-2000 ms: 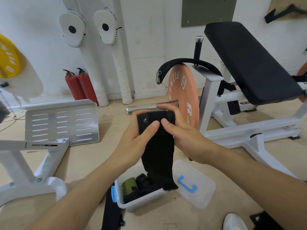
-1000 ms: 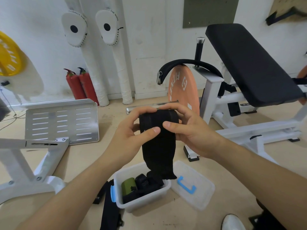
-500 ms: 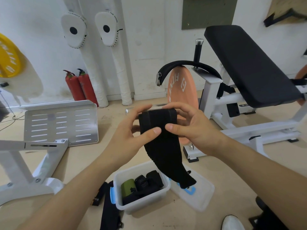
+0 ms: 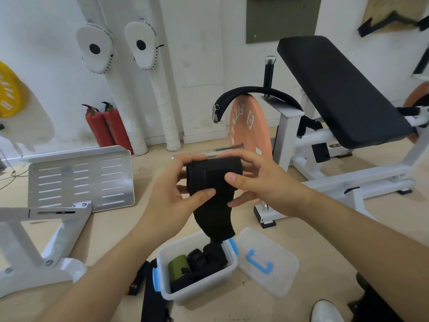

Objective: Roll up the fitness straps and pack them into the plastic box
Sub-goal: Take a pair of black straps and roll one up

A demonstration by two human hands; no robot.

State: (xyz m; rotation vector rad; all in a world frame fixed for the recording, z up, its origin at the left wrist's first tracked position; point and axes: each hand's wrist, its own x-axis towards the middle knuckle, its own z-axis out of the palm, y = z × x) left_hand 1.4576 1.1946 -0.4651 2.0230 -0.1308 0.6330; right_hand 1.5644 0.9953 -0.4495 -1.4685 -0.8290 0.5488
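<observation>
A wide black woven fitness strap (image 4: pixel 214 175), partly rolled, was held in the air. The roll's axis lay level, left to right, and its loose tail hung over the clear plastic box (image 4: pixel 185 296) on the floor. Curled fingers of the left hand (image 4: pixel 169 201) and right hand (image 4: pixel 264 184) pinched the roll's ends, both equally near.

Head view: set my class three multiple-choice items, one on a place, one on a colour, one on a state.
1. Relative to the plastic box, the clear lid lies: A) clipped on B) on the floor beside C) inside
2. The box's latches are: A) blue B) red C) yellow
3. The black strap is: A) fully rolled B) partly rolled C) unrolled
B: it lies right of the box. A: blue clips at both ends. B: left hand and right hand grip a roll, tail hanging.
</observation>
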